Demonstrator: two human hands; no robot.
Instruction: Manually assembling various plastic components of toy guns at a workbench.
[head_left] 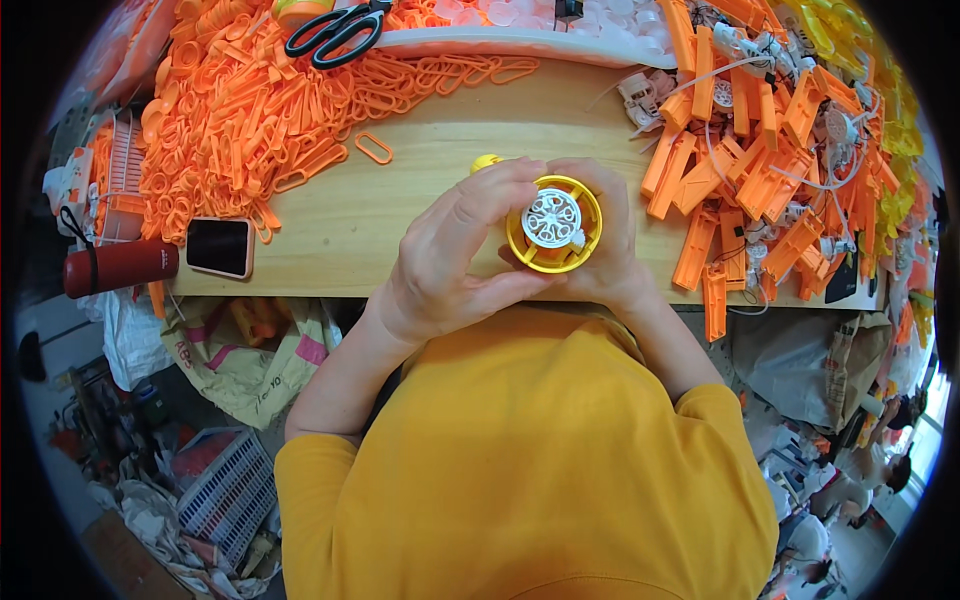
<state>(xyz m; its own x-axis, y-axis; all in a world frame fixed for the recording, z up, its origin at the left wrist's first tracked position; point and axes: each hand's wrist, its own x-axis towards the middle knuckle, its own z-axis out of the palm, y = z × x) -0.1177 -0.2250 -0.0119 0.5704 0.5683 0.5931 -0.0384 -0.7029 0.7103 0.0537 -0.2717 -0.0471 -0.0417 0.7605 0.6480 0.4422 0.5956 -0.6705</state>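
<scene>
Both my hands meet round a yellow plastic ring-shaped housing [514,236] just above the near part of the table. Inside its rim sits a white round slotted disc [552,218], facing up. My left hand [450,245] curls its fingers and thumb against the left side of the housing. My right hand [612,240] wraps the right side, its fingers partly behind the housing. A small yellow rounded piece [486,161] shows just beyond my left fingers; I cannot tell whether it belongs to the housing.
A heap of orange plastic parts [230,120] covers the left, with black-handled scissors [340,32] behind. A phone [220,247] and red flask [120,268] lie at the left edge. Orange housings with wired white units [760,170] pile up right. A white tray [520,42] stands at the back.
</scene>
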